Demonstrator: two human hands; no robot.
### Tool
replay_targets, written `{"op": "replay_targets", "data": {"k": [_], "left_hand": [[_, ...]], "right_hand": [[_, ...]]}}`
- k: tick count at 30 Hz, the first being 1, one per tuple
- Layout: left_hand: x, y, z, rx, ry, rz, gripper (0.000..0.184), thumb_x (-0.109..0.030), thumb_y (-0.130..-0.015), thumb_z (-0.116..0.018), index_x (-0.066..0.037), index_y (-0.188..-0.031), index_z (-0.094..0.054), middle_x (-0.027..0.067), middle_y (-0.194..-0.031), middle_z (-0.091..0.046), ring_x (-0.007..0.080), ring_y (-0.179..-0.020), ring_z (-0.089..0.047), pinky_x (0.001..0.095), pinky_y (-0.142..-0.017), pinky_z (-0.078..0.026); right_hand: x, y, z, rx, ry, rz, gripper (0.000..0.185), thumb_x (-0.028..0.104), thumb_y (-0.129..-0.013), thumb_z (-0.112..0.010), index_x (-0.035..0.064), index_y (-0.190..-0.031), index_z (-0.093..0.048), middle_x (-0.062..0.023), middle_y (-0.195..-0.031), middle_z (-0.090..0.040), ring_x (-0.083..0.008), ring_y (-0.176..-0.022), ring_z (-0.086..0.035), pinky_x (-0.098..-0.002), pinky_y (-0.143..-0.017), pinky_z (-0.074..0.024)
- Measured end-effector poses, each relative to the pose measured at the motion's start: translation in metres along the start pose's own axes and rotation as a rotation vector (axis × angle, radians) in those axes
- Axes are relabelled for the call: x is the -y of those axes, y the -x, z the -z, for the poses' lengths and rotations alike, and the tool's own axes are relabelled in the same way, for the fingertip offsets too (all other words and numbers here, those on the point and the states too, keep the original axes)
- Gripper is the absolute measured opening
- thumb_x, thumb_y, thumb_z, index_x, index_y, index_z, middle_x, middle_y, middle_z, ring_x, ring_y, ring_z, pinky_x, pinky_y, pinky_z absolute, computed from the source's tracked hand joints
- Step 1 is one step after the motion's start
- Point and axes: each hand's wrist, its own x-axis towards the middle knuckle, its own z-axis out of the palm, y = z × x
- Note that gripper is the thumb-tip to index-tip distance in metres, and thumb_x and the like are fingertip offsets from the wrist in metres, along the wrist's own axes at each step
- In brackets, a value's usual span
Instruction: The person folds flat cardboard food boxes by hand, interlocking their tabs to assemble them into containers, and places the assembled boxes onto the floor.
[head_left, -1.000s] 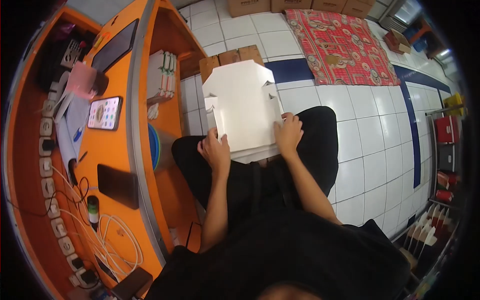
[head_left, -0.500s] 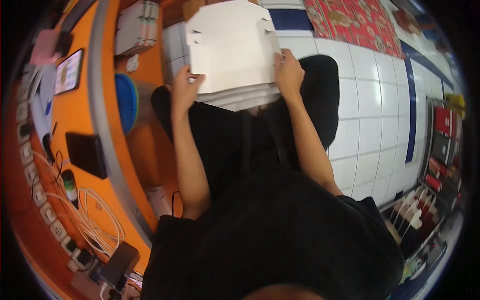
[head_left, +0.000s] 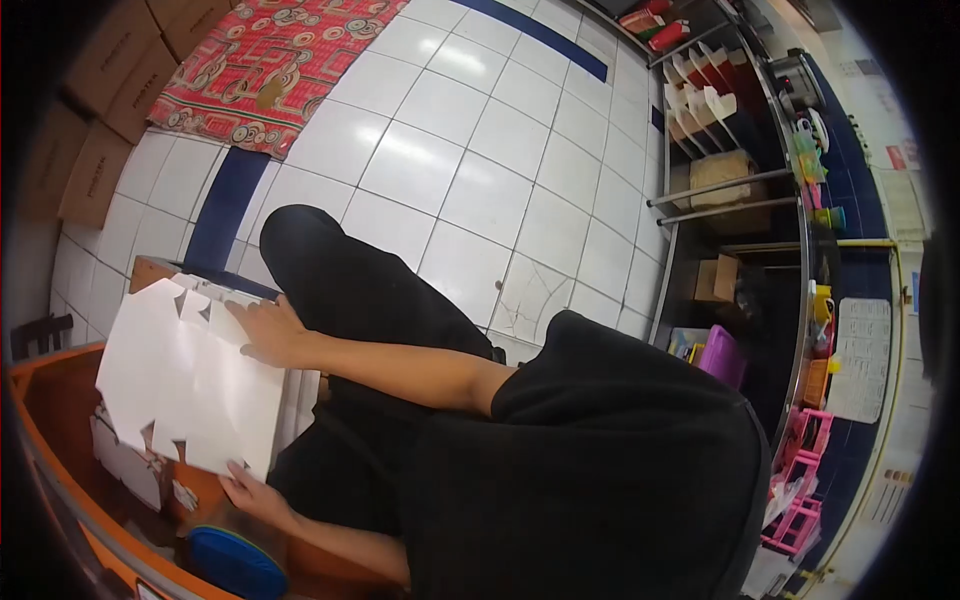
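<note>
A flat white cardboard sheet (head_left: 165,365) with notched, cut edges lies over my lap at the left of the head view. Beneath it, along the side nearest me, show the edges of more white cardboard (head_left: 296,405). My left hand (head_left: 252,492) pinches the near lower corner, thumb on top and fingers at the edge. On the upper part of the sheet, my right hand (head_left: 272,335) lies flat with its fingers spread. The sheet's surface looks slightly bent and shiny near the middle.
Folded white cardboard (head_left: 128,462) and a blue round-topped stool (head_left: 235,562) stand below the sheet, inside an orange desk (head_left: 60,500). Brown cartons (head_left: 98,175) are stacked beyond a red patterned mat (head_left: 270,75). A dark metal shelf (head_left: 735,225) holds various goods at right.
The view has swung to the right, so the sheet now appears at far left. My right hand has gone from gripping the sheet's side edge to lying flat on it; my left hand still holds the edge.
</note>
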Motion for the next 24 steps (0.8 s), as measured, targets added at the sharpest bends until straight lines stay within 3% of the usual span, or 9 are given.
{"op": "replay_targets", "data": {"k": [4,6,9,11,14,17,18,20,24], "left_hand": [[-0.022,0.014,0.013,-0.140,0.690,0.205,0.047,-0.031,-0.110,-0.058,0.007,-0.138,-0.055,0.0188,-0.132,-0.064,0.0268,-0.116,-0.064,0.0432,-0.109,-0.046],[-0.015,0.009,0.014,-0.155,0.684,0.221,0.049,-0.028,-0.109,-0.059,0.003,-0.146,-0.051,0.0178,-0.141,-0.060,0.0286,-0.122,-0.061,0.0406,-0.111,-0.044],[-0.048,0.009,0.006,-0.237,0.680,0.256,0.050,-0.021,-0.106,-0.062,0.005,-0.148,-0.050,0.0184,-0.143,-0.059,0.0290,-0.126,-0.058,0.0414,-0.111,-0.044],[-0.055,0.007,-0.002,-0.110,0.661,0.304,0.053,-0.010,-0.100,-0.067,0.007,-0.147,-0.050,0.0208,-0.145,-0.058,0.0292,-0.125,-0.059,0.0425,-0.111,-0.044],[-0.009,-0.004,-0.013,0.003,0.651,0.193,0.053,-0.003,-0.096,-0.070,0.006,-0.145,-0.054,0.0202,-0.136,-0.065,0.0288,-0.116,-0.064,0.0409,-0.105,-0.049],[-0.028,-0.008,-0.022,0.010,0.103,0.217,0.041,0.004,-0.088,-0.069,0.012,-0.128,-0.063,0.0198,-0.117,-0.072,0.0275,-0.100,-0.067,0.0412,-0.097,-0.054],[-0.015,-0.005,-0.036,0.012,0.139,0.007,0.039,0.005,-0.087,-0.068,0.010,-0.125,-0.065,0.0246,-0.105,-0.070,0.0306,-0.097,-0.066,0.0443,-0.088,-0.054],[-0.032,-0.003,-0.058,-0.086,-0.195,-0.149,0.043,0.003,-0.094,-0.053,0.005,-0.135,-0.063,0.0291,-0.112,-0.067,0.0455,-0.108,-0.066,0.0490,-0.095,-0.051],[-0.055,-0.010,-0.069,0.120,-0.406,0.148,0.064,0.005,-0.093,-0.049,0.000,-0.156,-0.042,0.0267,-0.125,-0.056,0.0448,-0.106,-0.066,0.0492,-0.094,-0.055]], "right_hand": [[0.013,-0.003,0.026,0.113,-0.220,-0.066,0.072,0.029,-0.087,-0.075,0.0098,-0.150,-0.047,-0.0208,-0.133,-0.056,-0.0378,-0.132,-0.048,-0.0551,-0.108,-0.0359],[0.011,-0.009,0.023,0.120,-0.273,-0.039,0.065,0.031,-0.086,-0.076,0.0121,-0.144,-0.052,-0.0174,-0.134,-0.055,-0.0383,-0.133,-0.046,-0.0570,-0.110,-0.0333],[0.006,-0.019,0.008,-0.200,-0.101,0.270,0.056,0.026,-0.087,-0.074,0.0129,-0.138,-0.056,-0.0190,-0.125,-0.062,-0.0382,-0.126,-0.055,-0.0553,-0.106,-0.0401],[0.022,-0.005,0.041,0.207,-0.425,-0.013,0.046,0.018,-0.088,-0.068,0.0101,-0.132,-0.060,-0.0202,-0.112,-0.070,-0.0389,-0.111,-0.066,-0.0527,-0.096,-0.0490],[0.013,0.006,0.034,0.037,-0.402,0.188,0.044,0.013,-0.088,-0.061,0.0090,-0.132,-0.060,-0.0208,-0.102,-0.074,-0.0393,-0.098,-0.072,-0.0510,-0.088,-0.0539],[0.007,0.005,0.028,0.058,-0.374,0.219,0.049,0.001,-0.087,-0.050,0.0080,-0.133,-0.064,-0.0209,-0.118,-0.073,-0.0373,-0.109,-0.071,-0.0461,-0.095,-0.0543],[-0.011,0.003,0.000,-0.028,-0.397,0.295,0.054,-0.004,-0.086,-0.046,0.0081,-0.135,-0.065,-0.0213,-0.124,-0.071,-0.0364,-0.113,-0.070,-0.0446,-0.098,-0.0538],[-0.010,0.010,0.000,0.070,-0.094,0.237,0.054,-0.003,-0.090,-0.049,0.0102,-0.141,-0.062,-0.0194,-0.118,-0.070,-0.0387,-0.102,-0.072,-0.0475,-0.090,-0.0571],[0.005,0.017,-0.012,0.162,0.513,0.317,0.059,0.004,-0.088,-0.064,0.0072,-0.145,-0.055,-0.0179,-0.118,-0.058,-0.0329,-0.077,-0.074,-0.0452,-0.067,-0.0594]]}}
